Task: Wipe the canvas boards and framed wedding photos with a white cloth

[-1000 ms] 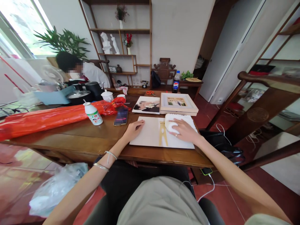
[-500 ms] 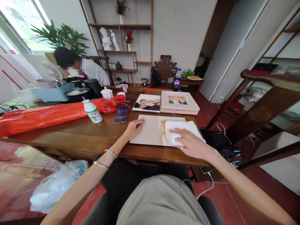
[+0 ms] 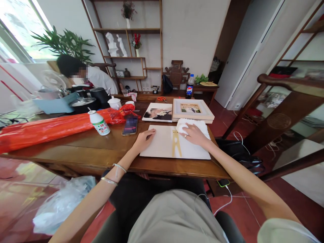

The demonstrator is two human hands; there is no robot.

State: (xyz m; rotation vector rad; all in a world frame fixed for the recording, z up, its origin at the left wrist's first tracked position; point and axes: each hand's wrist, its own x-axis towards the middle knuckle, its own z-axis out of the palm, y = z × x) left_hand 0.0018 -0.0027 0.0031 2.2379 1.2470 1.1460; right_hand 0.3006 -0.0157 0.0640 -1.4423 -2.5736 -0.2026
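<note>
A white board (image 3: 162, 143) with a gold stand piece (image 3: 176, 145) lies flat on the wooden table (image 3: 96, 148). My left hand (image 3: 144, 137) rests on the board's left edge, fingers curled loosely. My right hand (image 3: 193, 134) presses a white cloth (image 3: 182, 126) against the board's far right part, fingers wrapped over the bunched cloth. Just beyond the cloth lie a framed photo (image 3: 192, 109) and an unframed photo print (image 3: 158, 112).
A phone (image 3: 130, 125), a small white bottle (image 3: 99, 123) and a long red plastic wrap (image 3: 50, 128) lie to the left. Another person (image 3: 83, 76) sits at the far left end by pots and a kettle. A cola bottle (image 3: 189, 87) stands behind. A wooden chair (image 3: 286, 111) is at right.
My right hand has slid the cloth from the board's near right part up to its far edge. My left hand has stayed on the board's left edge.
</note>
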